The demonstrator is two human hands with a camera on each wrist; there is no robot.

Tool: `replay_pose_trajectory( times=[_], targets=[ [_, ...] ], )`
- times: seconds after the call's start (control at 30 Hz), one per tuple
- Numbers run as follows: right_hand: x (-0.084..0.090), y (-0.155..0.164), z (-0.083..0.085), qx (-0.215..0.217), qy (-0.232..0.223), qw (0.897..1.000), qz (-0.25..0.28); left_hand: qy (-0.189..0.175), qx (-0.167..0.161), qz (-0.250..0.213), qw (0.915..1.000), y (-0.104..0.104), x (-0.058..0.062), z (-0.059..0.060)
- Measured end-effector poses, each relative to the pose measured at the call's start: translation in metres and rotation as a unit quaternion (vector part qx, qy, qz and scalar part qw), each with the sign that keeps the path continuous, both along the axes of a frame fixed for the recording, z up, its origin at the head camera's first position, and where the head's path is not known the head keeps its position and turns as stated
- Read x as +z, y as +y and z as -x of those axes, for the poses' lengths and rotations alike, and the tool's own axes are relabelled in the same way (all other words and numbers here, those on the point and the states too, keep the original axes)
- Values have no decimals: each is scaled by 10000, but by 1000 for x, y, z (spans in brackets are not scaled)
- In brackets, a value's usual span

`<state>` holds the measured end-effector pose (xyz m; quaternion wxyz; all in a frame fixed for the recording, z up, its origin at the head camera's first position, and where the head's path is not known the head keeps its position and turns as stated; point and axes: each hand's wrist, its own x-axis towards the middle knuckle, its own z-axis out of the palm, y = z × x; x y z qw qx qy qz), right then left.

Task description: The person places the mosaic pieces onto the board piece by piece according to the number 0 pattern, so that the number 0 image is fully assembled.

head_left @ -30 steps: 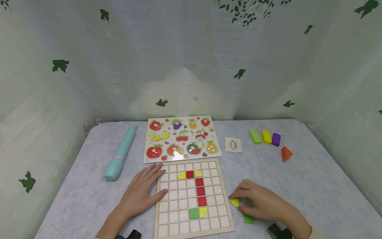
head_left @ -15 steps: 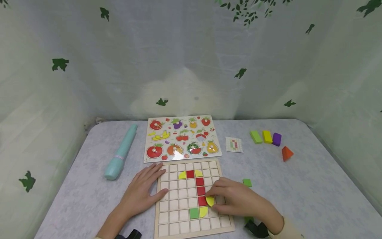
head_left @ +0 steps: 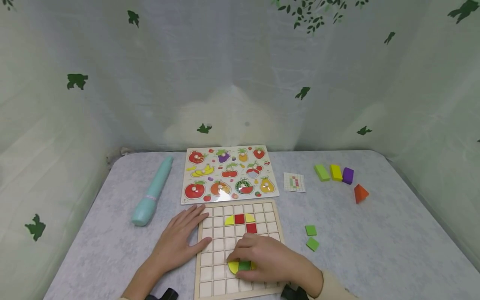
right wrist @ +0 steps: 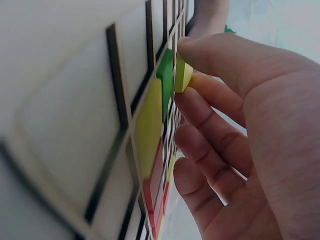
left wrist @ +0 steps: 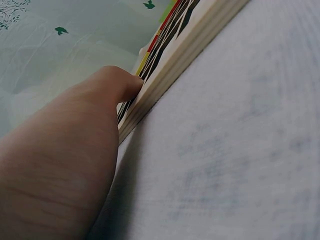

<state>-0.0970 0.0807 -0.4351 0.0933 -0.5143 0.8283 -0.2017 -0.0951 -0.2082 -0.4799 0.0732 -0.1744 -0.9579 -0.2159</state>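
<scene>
Tiling looks unfinished: the right hand pinches a yellow quarter-circle tile left of a laid green square; the left hand rests spread on the left edge of the grid board; two green tiles lie off-board, right.

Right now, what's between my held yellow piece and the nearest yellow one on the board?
A green square, shown in both the head and right wrist views.

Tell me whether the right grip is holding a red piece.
No, the right grip pinches a yellow piece between thumb and finger.
</scene>
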Motion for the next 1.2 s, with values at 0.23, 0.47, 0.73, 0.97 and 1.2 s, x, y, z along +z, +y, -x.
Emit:
replay_pose_trajectory(
  times=[0.23,0.47,0.73,0.97,1.2],
  targets=[
    [-2,-5,-2,48,107,9998,-159,7,-12,-42,10000,1,0,-1],
    [-1,-3,-3,82,59,9997,-241,-168,-21,-24,9999,-1,0,1],
    [4,16,-7,-219,-71,9997,-91,-150,-16,-31,9999,-2,-1,1],
    [7,57,-4,-874,-252,9958,128,-165,-16,-27,9999,-2,-1,1],
    [4,103,7,-1815,-281,9830,18,-117,-36,-53,9999,-2,-1,1]
  ],
)
